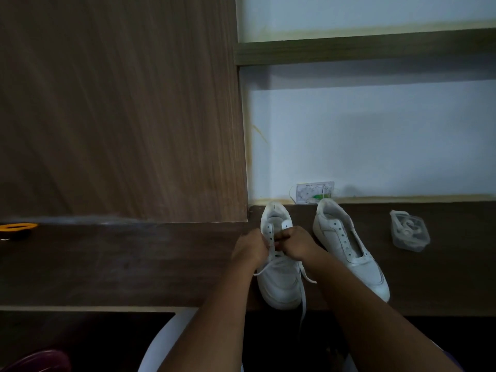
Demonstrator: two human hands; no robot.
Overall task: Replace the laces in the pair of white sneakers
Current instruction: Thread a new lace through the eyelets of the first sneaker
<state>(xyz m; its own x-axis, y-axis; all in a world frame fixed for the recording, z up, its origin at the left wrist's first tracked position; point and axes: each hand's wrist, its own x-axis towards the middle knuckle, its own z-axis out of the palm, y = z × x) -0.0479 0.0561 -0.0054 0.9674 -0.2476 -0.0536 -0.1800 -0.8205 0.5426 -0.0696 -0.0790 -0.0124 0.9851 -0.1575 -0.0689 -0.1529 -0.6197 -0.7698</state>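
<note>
1. Left sneaker (279,267): it lies on the dark wooden desk (120,264), toe toward the person and just at the front edge. Both hands work close together over its eyelet rows. The left hand (248,249) and the right hand (295,244) have curled fingers pinching the white lace (303,304) near the middle eyelets.
2. Lace ends: one loose end crosses the toe to the left; the other hangs past the desk edge.
3. Right sneaker (349,248): it sits just beside the first, nearer the wall (375,143), with bare eyelets and no lace visible.
4. Risks, as judged: the hanging end may snag or drag the lace back out of an eyelet; a hard tug could slide the sneaker off the edge; dim light makes a skipped eyelet or uneven lengths likely.
5. Containers: a clear plastic packet (409,230) lies well to the right of the sneakers and appears to hold a coiled white lace. A small printed packet (314,192) leans against the wall behind the sneakers; its contents cannot be told.
6. Far left: an orange object (17,227) on the desk, too blurred to identify.
</note>
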